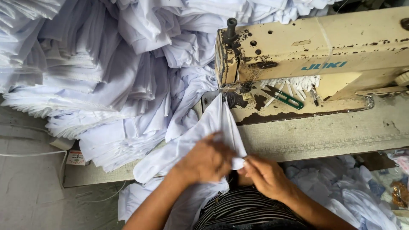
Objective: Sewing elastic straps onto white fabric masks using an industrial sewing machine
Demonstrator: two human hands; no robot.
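Step in hand, as judged: operator is lining up the edge of a white fabric piece (217, 123) at the front of the desk (324, 136), ahead of feeding it under the sewing machine (315, 55). Fabric is running from the needle area down to both hands, draping over the desk edge.

Left hand (206, 159) is lying curled over the cloth, fingers closing on a fold. Right hand (266, 174) is pinching the same fold at fingertips; both are gripping, not open. Hands are nearly touching.

Next move, in my opinion, is calling for edges kept matched and cloth taut toward the presser foot; slack is the risk.

Also noting: green thread snips (284, 97) lying on machine bed, well apart from hands; stacks of white cloth (85, 72) piling at left.
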